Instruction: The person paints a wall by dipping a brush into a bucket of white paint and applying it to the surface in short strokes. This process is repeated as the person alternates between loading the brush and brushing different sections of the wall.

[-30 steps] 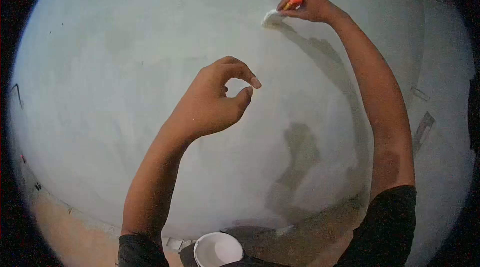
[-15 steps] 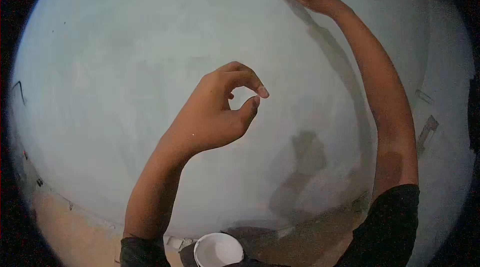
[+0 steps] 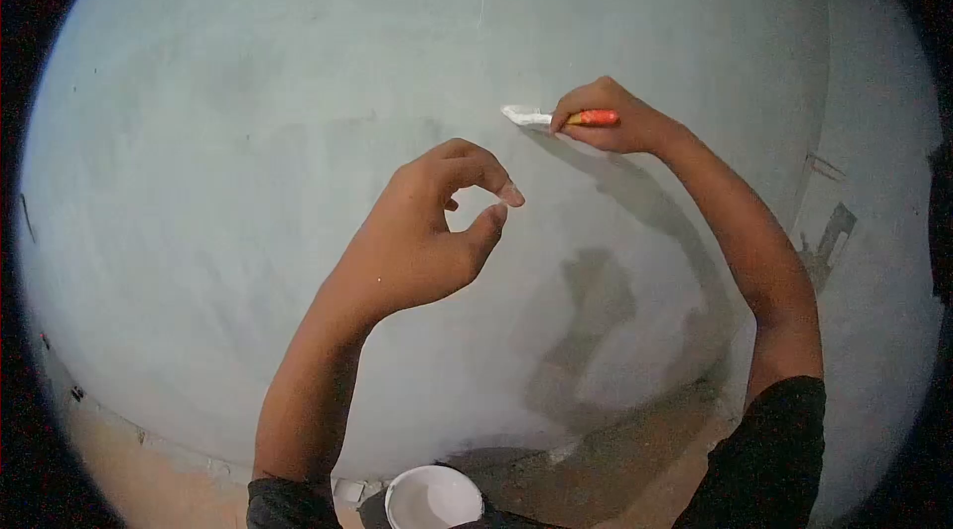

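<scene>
A paintbrush with a red-orange handle and white-coated bristles is gripped in my right hand. Its bristles point left and lie close against the pale grey-green wall. My left hand is raised in front of the wall, lower and to the left of the brush. Its thumb and index finger curl into a ring with their tips nearly together, and nothing shows inside. At the bottom, close to my body, is a white bucket, partly cut off by the frame.
On the right, an adjoining wall carries a dark rough patch and a small rectangular outline. Brown floor runs along the foot of the wall. A small white box-like thing sits left of the bucket. Arm shadows fall across the wall.
My right hand has come down the wall with the paintbrush and slightly left. The left hand keeps its curled shape and has shifted only a little in view.
</scene>
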### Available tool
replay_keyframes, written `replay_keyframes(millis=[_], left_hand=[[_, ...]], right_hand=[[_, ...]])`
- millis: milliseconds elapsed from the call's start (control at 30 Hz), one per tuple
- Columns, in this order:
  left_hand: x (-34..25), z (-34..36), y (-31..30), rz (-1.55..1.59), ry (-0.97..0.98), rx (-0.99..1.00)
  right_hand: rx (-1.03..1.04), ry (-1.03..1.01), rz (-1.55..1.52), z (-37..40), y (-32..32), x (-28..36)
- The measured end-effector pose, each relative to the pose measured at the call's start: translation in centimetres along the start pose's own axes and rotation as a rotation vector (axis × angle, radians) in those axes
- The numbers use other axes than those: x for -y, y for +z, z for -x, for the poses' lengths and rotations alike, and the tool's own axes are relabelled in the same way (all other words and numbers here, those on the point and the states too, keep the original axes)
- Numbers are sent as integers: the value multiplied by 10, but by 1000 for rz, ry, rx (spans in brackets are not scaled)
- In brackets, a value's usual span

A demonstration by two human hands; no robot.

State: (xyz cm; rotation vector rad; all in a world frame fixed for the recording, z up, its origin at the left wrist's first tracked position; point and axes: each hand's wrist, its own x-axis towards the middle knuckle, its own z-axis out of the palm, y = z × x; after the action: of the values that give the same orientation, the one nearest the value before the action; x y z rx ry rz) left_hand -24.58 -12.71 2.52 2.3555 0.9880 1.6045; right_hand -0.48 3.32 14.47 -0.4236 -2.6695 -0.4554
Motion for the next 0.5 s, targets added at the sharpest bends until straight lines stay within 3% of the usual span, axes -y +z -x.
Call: replay_keyframes(millis=[67, 333, 433, 500], left_hand=[[5, 2, 5, 5, 32, -26], [4, -3, 6, 3, 51, -43], [2, -4, 6, -5, 71, -55], [-1, -5, 3, -23, 21, 48]], right_hand=[[38, 144, -44, -3, -15, 14], [48, 71, 77, -46, -74, -14], [-205, -43, 222, -57, -97, -28], [-320, -11, 269, -63, -107, -31]])
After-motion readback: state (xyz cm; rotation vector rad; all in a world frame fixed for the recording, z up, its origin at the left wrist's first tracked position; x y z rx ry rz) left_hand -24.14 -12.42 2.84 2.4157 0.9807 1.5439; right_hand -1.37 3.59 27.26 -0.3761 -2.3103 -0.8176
